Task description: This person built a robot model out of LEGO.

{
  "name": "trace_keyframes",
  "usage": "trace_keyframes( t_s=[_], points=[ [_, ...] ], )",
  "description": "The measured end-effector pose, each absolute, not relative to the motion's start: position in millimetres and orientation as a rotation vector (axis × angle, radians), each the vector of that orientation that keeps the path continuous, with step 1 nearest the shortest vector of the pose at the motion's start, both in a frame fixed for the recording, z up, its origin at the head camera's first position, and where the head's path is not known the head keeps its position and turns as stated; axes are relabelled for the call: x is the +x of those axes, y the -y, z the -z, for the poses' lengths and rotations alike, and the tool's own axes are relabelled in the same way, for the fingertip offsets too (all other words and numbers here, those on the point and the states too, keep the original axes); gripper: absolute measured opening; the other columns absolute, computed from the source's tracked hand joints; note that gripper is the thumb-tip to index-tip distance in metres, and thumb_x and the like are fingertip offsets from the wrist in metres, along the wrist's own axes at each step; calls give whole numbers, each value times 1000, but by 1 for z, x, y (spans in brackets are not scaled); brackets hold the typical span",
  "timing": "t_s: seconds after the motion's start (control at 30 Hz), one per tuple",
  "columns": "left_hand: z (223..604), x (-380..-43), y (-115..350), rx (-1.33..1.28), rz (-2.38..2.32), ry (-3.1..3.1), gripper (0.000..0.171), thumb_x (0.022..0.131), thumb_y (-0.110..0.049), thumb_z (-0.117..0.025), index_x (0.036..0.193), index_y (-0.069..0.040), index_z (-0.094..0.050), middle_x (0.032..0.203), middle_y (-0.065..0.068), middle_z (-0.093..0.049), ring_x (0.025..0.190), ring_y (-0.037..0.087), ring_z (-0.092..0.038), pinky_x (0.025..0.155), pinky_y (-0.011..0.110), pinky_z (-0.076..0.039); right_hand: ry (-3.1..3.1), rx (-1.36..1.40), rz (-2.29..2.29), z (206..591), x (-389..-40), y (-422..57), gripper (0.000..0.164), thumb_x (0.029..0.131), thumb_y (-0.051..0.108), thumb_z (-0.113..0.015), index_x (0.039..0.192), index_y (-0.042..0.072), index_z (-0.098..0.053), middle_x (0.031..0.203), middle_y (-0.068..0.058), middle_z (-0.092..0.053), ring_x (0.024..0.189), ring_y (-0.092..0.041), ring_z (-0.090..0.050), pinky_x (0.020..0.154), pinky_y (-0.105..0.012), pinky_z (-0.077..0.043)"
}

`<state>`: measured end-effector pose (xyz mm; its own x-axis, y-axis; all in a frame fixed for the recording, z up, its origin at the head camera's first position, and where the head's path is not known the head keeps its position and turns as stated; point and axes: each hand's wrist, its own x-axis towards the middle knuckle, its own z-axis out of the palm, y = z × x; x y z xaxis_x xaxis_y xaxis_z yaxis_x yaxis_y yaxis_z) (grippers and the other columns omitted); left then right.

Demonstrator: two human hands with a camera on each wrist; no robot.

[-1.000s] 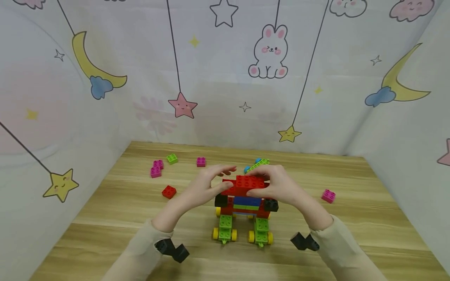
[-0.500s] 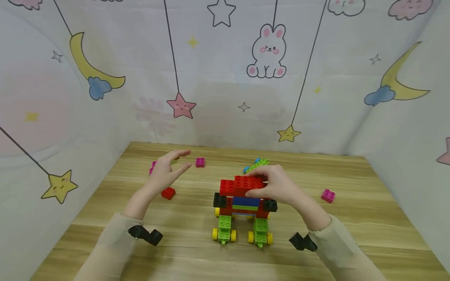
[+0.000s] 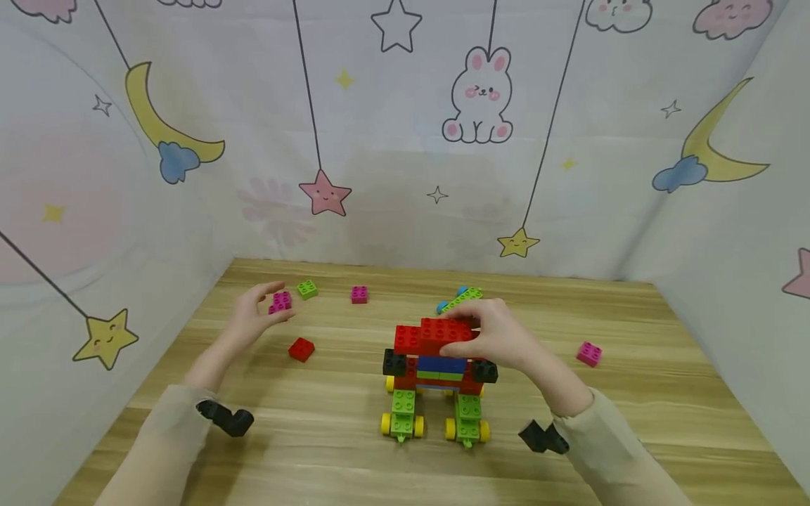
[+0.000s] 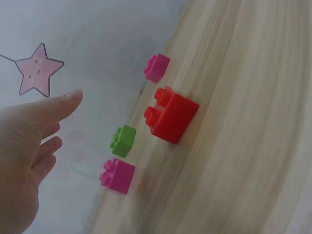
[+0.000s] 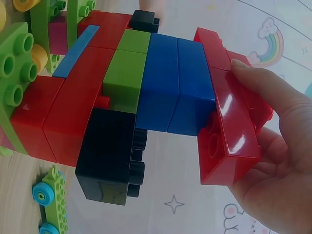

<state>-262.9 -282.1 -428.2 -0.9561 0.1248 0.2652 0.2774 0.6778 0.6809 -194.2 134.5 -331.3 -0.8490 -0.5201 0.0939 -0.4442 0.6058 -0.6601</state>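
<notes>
A toy-brick vehicle stands on the table, with green wheeled bases [image 3: 403,407], yellow wheels, black bricks [image 3: 395,362] at its sides and a blue brick layer [image 5: 163,83]. Red bricks [image 3: 432,336] form its top. My right hand [image 3: 500,334] grips the top red brick, thumb on the near face and fingers behind. In the right wrist view, the thumb presses on the red bricks [image 5: 229,131]. My left hand [image 3: 245,320] is beside two magenta bricks [image 3: 280,303] at the back left, thumb and fingers spread apart and holding nothing.
A loose red brick [image 3: 301,349] lies right of my left hand. Farther back are a green brick [image 3: 306,289] and a magenta brick [image 3: 359,294]. Behind the vehicle sits a green base with blue wheels [image 3: 460,299]. Another magenta brick [image 3: 589,354] lies right. A printed cloth [image 3: 405,154] encloses the table.
My left hand has left the vehicle's top and moved left to the magenta bricks, uncovering the top's left end. My right hand stays on the top red brick.
</notes>
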Motion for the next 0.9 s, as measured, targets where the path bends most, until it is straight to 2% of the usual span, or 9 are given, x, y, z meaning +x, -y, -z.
trace_keyframes(
  t_s=[0.47,0.9],
  points=[
    [468,-276,313,-217,1209,2758,71,87,-8,-73,143,12,-36,144,36,-39,131,50,-37,108,62,-32,-2709,-805,1087,332,-193,-135,40,81,22,-80,115,3,-70,107,-11,-71,86,-16,-65,72,-27,-55],
    [487,-287,322,-115,1183,2801,71,89,-14,-73,142,15,-35,137,37,-45,121,51,-49,102,58,-42,-2707,-803,1086,331,-193,-135,40,80,21,-80,115,4,-70,106,-10,-71,85,-15,-64,72,-27,-55]
  ],
)
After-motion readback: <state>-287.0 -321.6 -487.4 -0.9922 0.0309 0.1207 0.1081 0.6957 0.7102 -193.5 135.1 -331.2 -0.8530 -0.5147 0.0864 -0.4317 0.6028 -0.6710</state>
